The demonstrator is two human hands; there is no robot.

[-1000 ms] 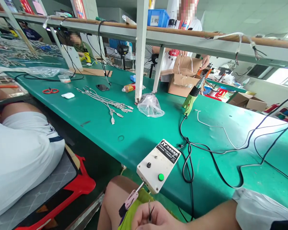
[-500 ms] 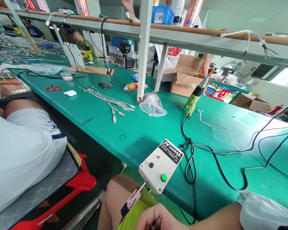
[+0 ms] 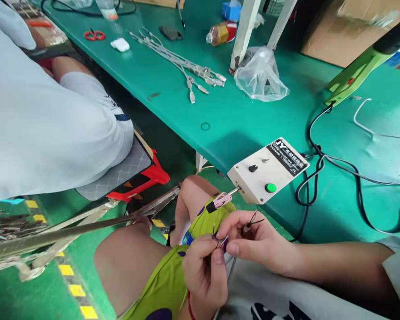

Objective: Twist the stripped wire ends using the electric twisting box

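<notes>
Above my lap, both hands are close together with fine stripped wires between them. My left hand (image 3: 205, 271), a red string at its wrist, is closed in a pinch on the thin wires (image 3: 222, 242). My right hand (image 3: 258, 242) is closed too, with a cable end (image 3: 249, 225) and its dark thin leads between the fingers. Grey cable hangs below the hands. Just beyond them, a white control box (image 3: 268, 171) with a green button and black knob sits at the bench edge. From its side a metal shaft carries a pink-and-black clip (image 3: 220, 202).
On the green bench (image 3: 173, 120) lie several grey USB cables (image 3: 186, 66), red scissors (image 3: 94, 35), a plastic bag (image 3: 262, 75) and a bottle (image 3: 222, 34). A green heat gun (image 3: 356, 73) and black cords occupy the right. Another person (image 3: 53, 111) sits at left.
The view has tilted down toward my lap. My left hand has come into sight and meets my right hand at the wires.
</notes>
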